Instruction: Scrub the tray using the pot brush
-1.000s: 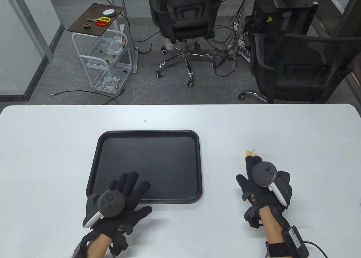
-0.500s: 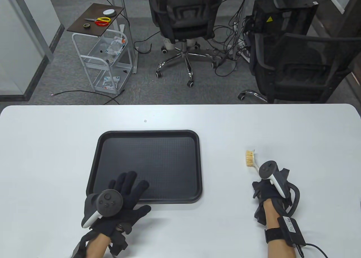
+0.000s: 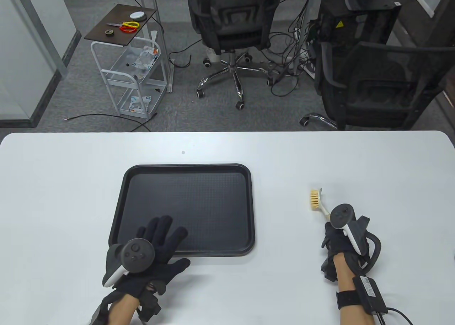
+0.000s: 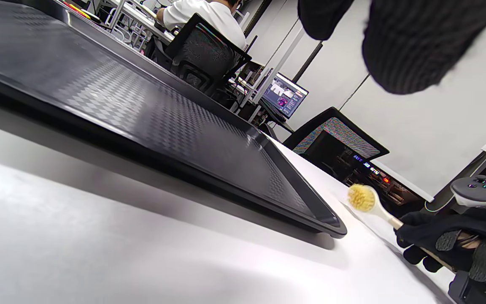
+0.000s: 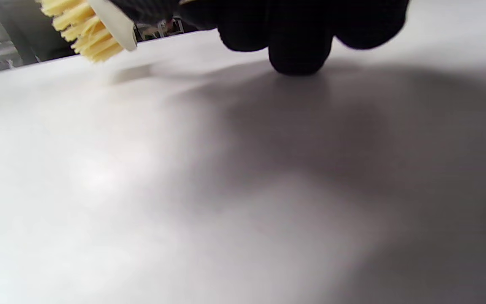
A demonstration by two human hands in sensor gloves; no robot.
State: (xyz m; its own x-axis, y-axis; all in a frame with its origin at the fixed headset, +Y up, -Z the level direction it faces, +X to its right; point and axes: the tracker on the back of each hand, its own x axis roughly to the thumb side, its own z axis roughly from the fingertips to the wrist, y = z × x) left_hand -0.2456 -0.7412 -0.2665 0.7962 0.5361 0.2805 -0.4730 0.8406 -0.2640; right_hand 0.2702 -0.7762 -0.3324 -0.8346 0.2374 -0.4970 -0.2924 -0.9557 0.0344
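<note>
A black rectangular tray (image 3: 185, 174) lies flat on the white table (image 3: 53, 182). My left hand (image 3: 160, 238) rests flat on the tray's near-left corner, fingers spread. My right hand (image 3: 336, 238) grips the handle of a pot brush (image 3: 315, 200) with a white head and yellow bristles, to the right of the tray. The brush head points away from me, bristles facing left, a little above the table. The brush also shows in the left wrist view (image 4: 363, 199) beyond the tray's corner (image 4: 327, 223), and in the right wrist view (image 5: 87, 29) under my curled fingers (image 5: 295, 38).
The table's far edge runs behind the tray. Beyond it on the floor stand two black office chairs (image 3: 231, 22), a white wire cart (image 3: 135, 72) and a black computer case (image 3: 355, 15). A small speck (image 3: 183, 152) lies on the table behind the tray.
My right hand has turned onto its side, drawn back toward me and to the right, uncovering the brush head; the brush is now gripped by its handle. My left hand has stayed still.
</note>
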